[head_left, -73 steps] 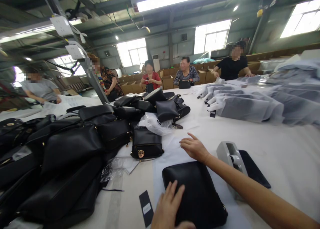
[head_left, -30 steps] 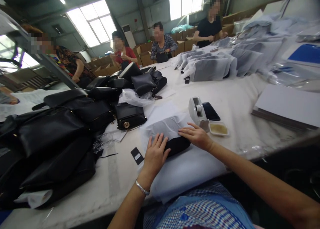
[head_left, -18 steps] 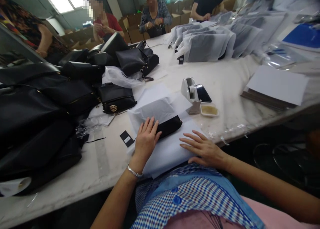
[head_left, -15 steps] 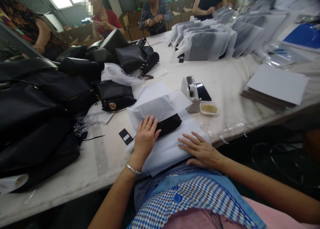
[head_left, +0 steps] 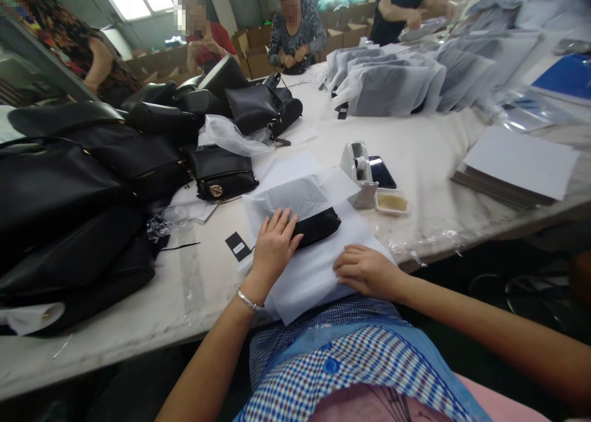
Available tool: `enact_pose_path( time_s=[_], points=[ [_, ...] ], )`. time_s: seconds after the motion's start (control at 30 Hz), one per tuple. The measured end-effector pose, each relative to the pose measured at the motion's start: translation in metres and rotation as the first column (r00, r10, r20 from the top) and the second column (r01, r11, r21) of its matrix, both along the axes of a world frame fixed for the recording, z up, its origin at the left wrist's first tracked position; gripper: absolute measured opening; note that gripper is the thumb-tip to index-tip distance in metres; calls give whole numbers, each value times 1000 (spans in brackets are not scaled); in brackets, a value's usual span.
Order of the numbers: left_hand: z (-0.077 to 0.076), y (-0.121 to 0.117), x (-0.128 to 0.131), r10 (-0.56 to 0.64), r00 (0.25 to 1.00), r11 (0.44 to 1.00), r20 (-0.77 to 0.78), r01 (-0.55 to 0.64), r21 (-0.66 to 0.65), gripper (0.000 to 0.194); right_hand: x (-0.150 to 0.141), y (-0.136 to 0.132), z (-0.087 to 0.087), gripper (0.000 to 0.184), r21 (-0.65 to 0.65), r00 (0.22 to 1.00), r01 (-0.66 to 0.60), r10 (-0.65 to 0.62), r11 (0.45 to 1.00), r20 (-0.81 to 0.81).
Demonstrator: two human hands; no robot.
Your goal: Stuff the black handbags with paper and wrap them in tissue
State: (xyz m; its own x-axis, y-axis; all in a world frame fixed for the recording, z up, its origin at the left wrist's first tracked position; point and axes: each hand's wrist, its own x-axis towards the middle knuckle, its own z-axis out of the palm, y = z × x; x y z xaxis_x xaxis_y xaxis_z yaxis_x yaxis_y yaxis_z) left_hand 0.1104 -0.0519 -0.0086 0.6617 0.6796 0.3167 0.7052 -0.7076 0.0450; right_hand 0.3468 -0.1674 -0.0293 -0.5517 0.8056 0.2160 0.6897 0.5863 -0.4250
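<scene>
A black handbag [head_left: 318,228] lies on white tissue paper [head_left: 305,277] in front of me, partly covered by the sheet's upper part. My left hand [head_left: 273,242] rests flat across the bag's left part and the paper, fingers stretched out. To the right, my right hand [head_left: 367,271] has its fingers curled together on the sheet's near right part, gripping the paper; the fingertips are partly hidden. Beside the left hand, a black hang tag [head_left: 237,246] with a white label lies on the table.
Black handbags [head_left: 83,182] are heaped on the left, with a smaller bag [head_left: 225,173] nearer. Behind the paper stand a tape dispenser [head_left: 360,173], a phone [head_left: 382,172] and a small dish [head_left: 391,201]. Right are stacked sheets [head_left: 517,163] and wrapped bags [head_left: 392,87]. Several people work across the table.
My right hand's spread fingers have drawn together and curled on the paper. The left hand stays flat on the bag. The whole view has shifted slightly.
</scene>
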Motion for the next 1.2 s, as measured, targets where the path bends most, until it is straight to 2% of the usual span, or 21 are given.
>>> enact_pose_path(
  time_s=[0.1, 0.23, 0.3, 0.37, 0.43, 0.5, 0.57, 0.67, 0.73, 0.77, 0.9, 0.97, 1.07, 1.13, 1.2],
  points=[
    [7, 2, -1, -6, 1000, 999, 12, 6, -41, 44, -2, 8, 18, 22, -121, 999, 9, -14, 993, -36],
    [25, 10, -3, -34, 999, 992, 19, 36, -124, 42, -3, 31, 55, 28, -247, 993, 86, -103, 965, -54],
    [37, 15, -4, -63, 998, 980, 4, 63, -188, 42, -3, 46, 73, 31, -337, 993, 90, -112, 937, -45],
    [49, 21, -5, -102, 995, 962, -15, 94, -257, 45, -2, 59, 85, 35, -463, 999, 35, -49, 886, -19],
    [59, 26, -5, -135, 990, 943, -35, 118, -310, 50, -2, 68, 88, 37, -588, 998, -45, 56, 808, 0],
    [65, 28, -5, -152, 987, 931, -52, 125, -344, 54, -3, 74, 84, 35, -660, 990, -93, 139, 745, 17],
    [67, 28, -5, -151, 987, 921, -60, 119, -371, 59, -4, 77, 75, 30, -673, 984, -112, 177, 731, 29],
    [65, 25, -7, -127, 991, 908, -49, 97, -407, 67, -4, 78, 65, 28, -687, 989, -124, 149, 716, -23],
    [62, 23, -8, -109, 994, 902, -30, 86, -423, 69, -3, 81, 67, 30, -676, 992, -127, 99, 726, -80],
    [61, 22, -9, -100, 995, 900, -19, 82, -429, 69, -2, 83, 70, 31, -652, 992, -122, 77, 748, -98],
    [61, 23, -12, -89, 996, 882, 12, 85, -464, 69, 0, 103, 92, 34, -439, 998, -3, -25, 898, -57],
    [61, 25, -13, -85, 996, 877, 22, 85, -472, 68, -1, 118, 100, 33, -320, 997, 69, -77, 945, -13],
    [58, 31, -12, -47, 998, 895, 43, 61, -441, 56, -3, 138, 100, 28, -205, 993, 108, -96, 973, 69],
    [55, 35, -11, 10, 998, 911, 61, 16, -411, 36, -4, 146, 95, 28, -165, 989, 117, -99, 979, 113],
    [52, 38, -9, 64, 996, 920, 66, -33, -390, 26, -4, 149, 87, 25, -132, 984, 148, -133, 980, 116]
  ],
)
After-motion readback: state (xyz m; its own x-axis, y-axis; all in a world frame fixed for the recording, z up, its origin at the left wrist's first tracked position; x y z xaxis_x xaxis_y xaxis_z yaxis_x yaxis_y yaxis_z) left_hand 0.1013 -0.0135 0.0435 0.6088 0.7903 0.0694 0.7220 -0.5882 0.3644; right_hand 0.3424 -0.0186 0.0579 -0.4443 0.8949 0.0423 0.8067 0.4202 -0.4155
